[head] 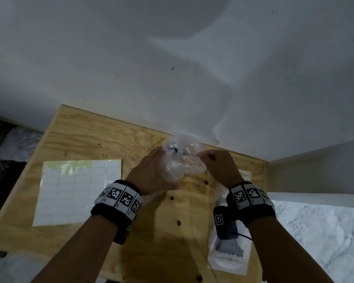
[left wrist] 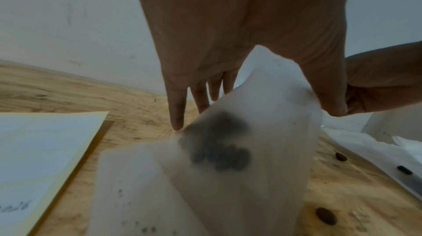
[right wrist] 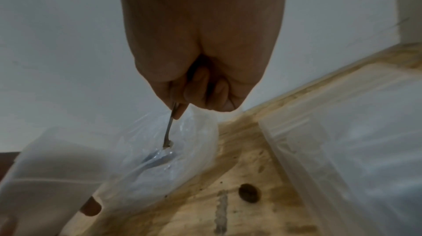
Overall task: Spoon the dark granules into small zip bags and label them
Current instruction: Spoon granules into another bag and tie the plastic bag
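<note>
- Two hands over a wooden counter (head: 151,242), wall behind.
- Label sheet (head: 76,190) lies flat on the counter at far left, white stickers in a grid, top strip peeled bare; handwriting on its near edge in left wrist view.
- Left hand (head: 153,172) holds a small zip bag (left wrist: 239,140), thumb pinching one side, fingers (left wrist: 177,110) straight down behind it; bag upright, lower end on the counter.
- Granules (left wrist: 219,148): dark clump inside the zip bag, mid-height, blurred through the plastic.
- Big crumpled clear bag (head: 184,156) sits at the back of the counter by the wall, between the two hands.
- Spoon (right wrist: 167,131): thin metal handle runs down into the clear bag, bowl inside the plastic; whether it's loaded, cannot tell.
- Right hand (head: 219,168) curled tight, pinching the spoon handle at its top.
- A few dark beans (head: 178,222) loose on the counter between the wrists.
- Flat plastic pouches (head: 229,254) lie at right, under the right wrist, partly hidden.
</note>
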Demonstrator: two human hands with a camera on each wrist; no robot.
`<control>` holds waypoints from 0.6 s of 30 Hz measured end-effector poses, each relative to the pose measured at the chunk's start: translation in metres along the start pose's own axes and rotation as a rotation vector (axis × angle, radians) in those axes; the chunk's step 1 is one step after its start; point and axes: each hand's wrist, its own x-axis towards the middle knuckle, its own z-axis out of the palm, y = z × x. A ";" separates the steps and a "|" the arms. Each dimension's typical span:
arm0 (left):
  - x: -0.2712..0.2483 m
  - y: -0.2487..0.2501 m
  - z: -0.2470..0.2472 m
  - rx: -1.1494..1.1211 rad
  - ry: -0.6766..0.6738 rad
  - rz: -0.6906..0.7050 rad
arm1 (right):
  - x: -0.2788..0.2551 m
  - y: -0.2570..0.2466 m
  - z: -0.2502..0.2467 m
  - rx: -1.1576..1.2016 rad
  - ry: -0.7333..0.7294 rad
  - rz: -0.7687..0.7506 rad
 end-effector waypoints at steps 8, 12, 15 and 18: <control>-0.003 0.008 -0.003 0.033 -0.013 -0.026 | 0.003 0.000 -0.009 -0.062 -0.010 -0.016; -0.002 0.008 -0.003 0.012 -0.023 -0.026 | 0.003 -0.006 0.003 -0.154 -0.019 -0.108; -0.001 0.006 -0.002 0.031 -0.041 -0.015 | 0.000 -0.011 0.015 -0.155 0.023 -0.149; 0.001 0.005 0.000 0.038 -0.071 -0.019 | -0.006 -0.010 0.024 -0.151 0.040 -0.200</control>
